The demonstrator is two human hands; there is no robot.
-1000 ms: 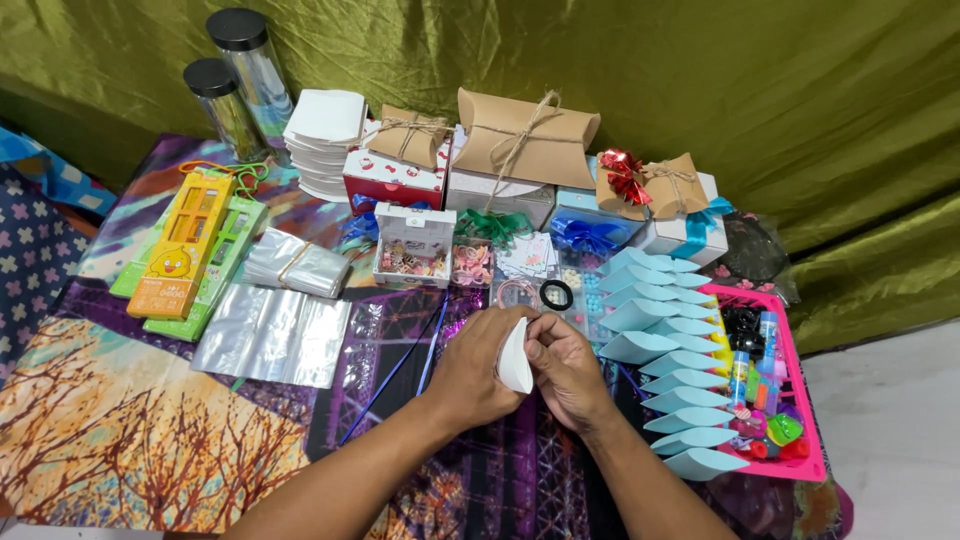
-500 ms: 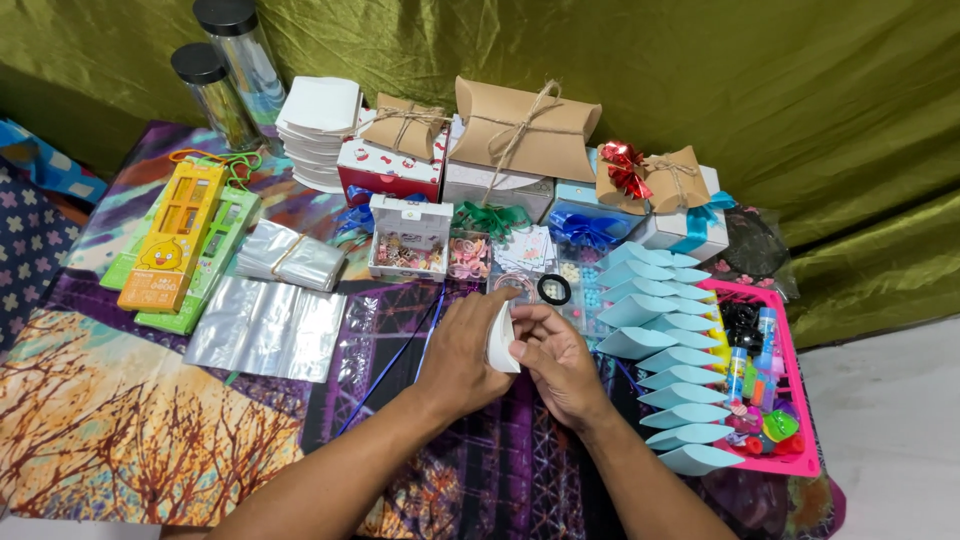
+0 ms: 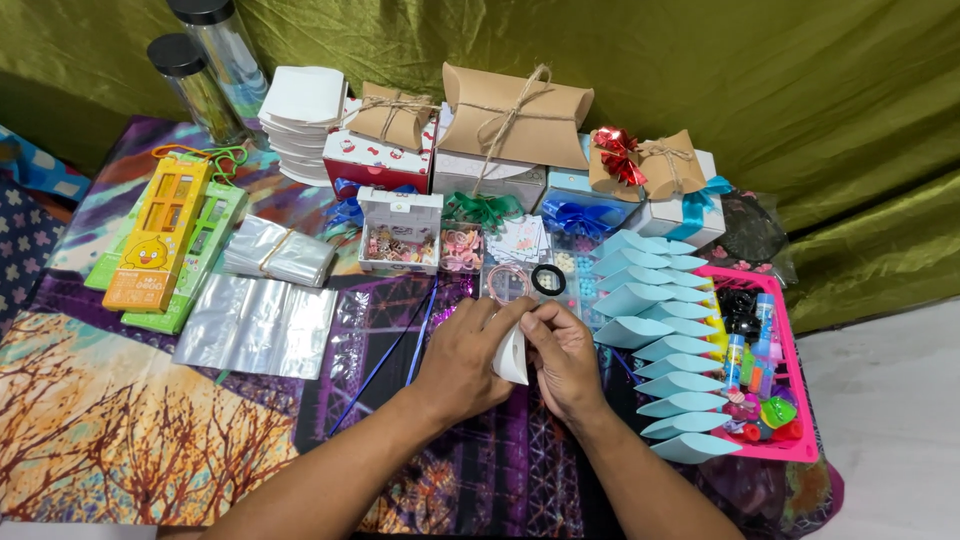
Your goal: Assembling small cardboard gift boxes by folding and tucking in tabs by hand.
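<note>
Both hands meet over the patterned cloth at the centre of the head view. My left hand [image 3: 468,358] and my right hand [image 3: 562,358] pinch a small white folded card box [image 3: 513,355] between their fingers, held edge-up just above the cloth. Directly beyond the hands lie a clear compartment box [image 3: 520,275] of small trinkets with a black ring on it and a little open white box [image 3: 398,232]. A thin blue ribbon [image 3: 400,345] runs along the cloth to the left of my left wrist.
A row of light blue folded boxes [image 3: 650,340] lines the right side, beside a pink tray [image 3: 790,390] of small toys. Clear plastic bags [image 3: 255,325], yellow and green packs [image 3: 160,245], a stack of white boxes [image 3: 302,120], kraft gift boxes [image 3: 515,100] and two tall jars [image 3: 205,70] sit behind.
The hands have shifted a little on the white box, turning it slightly; it stays held between both hands at the same spot.
</note>
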